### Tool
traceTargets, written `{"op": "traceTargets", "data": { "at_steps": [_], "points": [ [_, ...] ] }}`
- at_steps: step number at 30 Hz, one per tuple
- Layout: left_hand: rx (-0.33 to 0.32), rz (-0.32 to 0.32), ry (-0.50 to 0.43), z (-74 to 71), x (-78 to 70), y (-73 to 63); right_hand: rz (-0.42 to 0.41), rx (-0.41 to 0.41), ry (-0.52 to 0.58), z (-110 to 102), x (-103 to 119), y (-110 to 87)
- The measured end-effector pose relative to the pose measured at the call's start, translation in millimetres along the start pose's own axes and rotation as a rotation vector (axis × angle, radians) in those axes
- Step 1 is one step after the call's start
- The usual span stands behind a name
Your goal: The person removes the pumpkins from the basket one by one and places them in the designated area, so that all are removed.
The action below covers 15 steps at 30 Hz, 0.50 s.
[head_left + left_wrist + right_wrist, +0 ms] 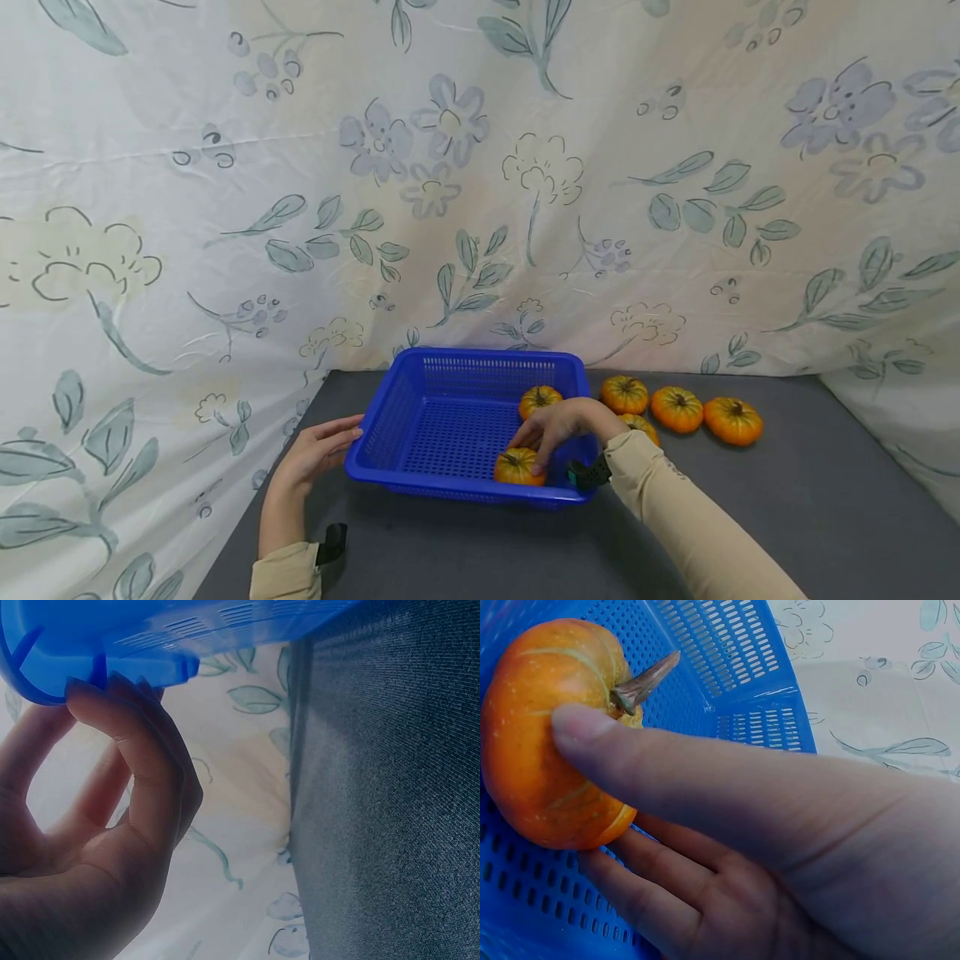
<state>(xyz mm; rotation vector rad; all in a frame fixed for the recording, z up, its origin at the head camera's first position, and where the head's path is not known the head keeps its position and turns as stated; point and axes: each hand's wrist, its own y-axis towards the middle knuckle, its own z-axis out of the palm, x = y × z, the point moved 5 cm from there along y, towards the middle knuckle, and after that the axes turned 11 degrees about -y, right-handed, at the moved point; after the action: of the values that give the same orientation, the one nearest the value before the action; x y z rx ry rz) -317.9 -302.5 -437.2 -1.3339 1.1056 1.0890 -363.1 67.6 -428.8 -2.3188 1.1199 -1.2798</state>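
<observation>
A blue plastic basket (442,433) with slotted walls stands on the dark grey tabletop. At its left side, my left hand (318,454) holds the rim, its curled fingertips against the rim's edge in the left wrist view. Inside the basket's near right corner, my right hand (562,421) grips a small orange pumpkin (547,750). The thumb presses beside its brown stem, and the other fingers reach round its far side, partly hidden. Behind that hand, another orange pumpkin (537,398) lies against the basket's right side.
Right of the basket are several more pumpkins (677,409) on the tabletop (810,500), one partly covered by the right forearm. A floral cloth (465,208) hangs close behind the basket and along the left side.
</observation>
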Motion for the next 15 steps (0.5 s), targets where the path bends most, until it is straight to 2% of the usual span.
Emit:
{"op": "traceTargets", "data": {
  "at_steps": [15],
  "points": [
    [-0.005,0.0,-0.006,-0.3,1.1,1.5,-0.081,-0.005,0.041,-3.6,1.2,-0.7]
  ]
}}
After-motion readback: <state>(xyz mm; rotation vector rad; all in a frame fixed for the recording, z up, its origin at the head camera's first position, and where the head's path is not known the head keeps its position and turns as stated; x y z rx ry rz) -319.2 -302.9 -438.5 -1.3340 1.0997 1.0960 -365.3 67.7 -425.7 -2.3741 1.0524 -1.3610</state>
